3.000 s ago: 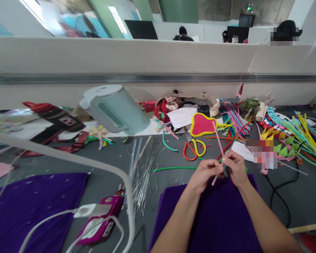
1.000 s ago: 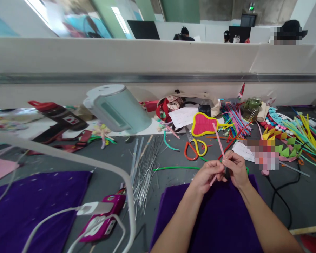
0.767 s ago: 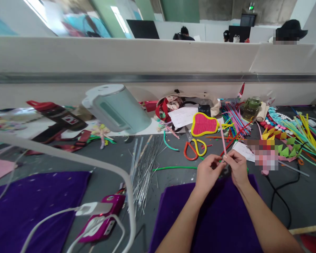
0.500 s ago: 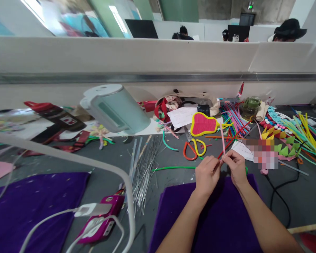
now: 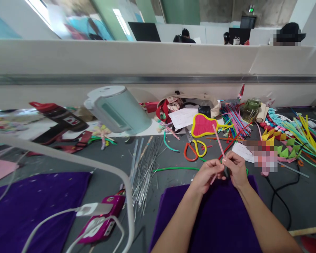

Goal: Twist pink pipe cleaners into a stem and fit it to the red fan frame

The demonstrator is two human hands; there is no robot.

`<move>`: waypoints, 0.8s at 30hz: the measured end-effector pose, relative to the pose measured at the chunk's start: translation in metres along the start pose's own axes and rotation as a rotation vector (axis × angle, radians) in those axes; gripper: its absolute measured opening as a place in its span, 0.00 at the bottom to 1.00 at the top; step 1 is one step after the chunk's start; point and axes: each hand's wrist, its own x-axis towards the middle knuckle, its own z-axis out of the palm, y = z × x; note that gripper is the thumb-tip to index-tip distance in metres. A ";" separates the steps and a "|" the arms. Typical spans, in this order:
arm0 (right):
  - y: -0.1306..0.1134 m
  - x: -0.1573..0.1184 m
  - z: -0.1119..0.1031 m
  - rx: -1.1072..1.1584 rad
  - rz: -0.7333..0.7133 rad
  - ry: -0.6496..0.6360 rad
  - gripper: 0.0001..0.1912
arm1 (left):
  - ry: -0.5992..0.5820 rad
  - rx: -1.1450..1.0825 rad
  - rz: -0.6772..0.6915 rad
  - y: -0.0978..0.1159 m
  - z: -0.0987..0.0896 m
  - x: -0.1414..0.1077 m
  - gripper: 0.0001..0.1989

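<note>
My left hand (image 5: pixel 205 174) and my right hand (image 5: pixel 235 168) meet above the far edge of a purple cloth (image 5: pixel 218 218). Both pinch a thin pink pipe cleaner (image 5: pixel 218 141) that slants up and away to the left; a short end pokes out below my left fingers. Something small and dark sits between the two hands, too hidden to name. Just beyond lie orange-and-yellow scissors (image 5: pixel 194 150) and a long green pipe cleaner (image 5: pixel 173 169).
A tilted pale kettle (image 5: pixel 117 109) stands at the back, with a red-and-yellow fan (image 5: pixel 203 125) and bundles of coloured pipe cleaners (image 5: pixel 304 135) to the right. Silver wires (image 5: pixel 144 167), a magenta phone (image 5: pixel 101 221) on a white cable, a second purple cloth (image 5: pixel 28 207) and a black cable (image 5: pixel 280 196) lie around.
The pipe cleaner's long end swung upright, then back to its left slant, and its short end shows again below my left hand. Both hands stayed in place, fingers working it.
</note>
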 end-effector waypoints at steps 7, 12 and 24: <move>0.005 0.002 -0.002 -0.161 -0.031 0.089 0.09 | 0.377 0.896 0.576 0.000 0.008 -0.006 0.08; 0.005 0.002 -0.001 -0.125 -0.010 0.057 0.09 | 0.309 0.771 0.498 0.003 0.007 -0.007 0.12; -0.004 -0.003 0.000 0.086 0.039 -0.065 0.10 | -0.138 -0.173 -0.111 0.001 -0.002 -0.002 0.18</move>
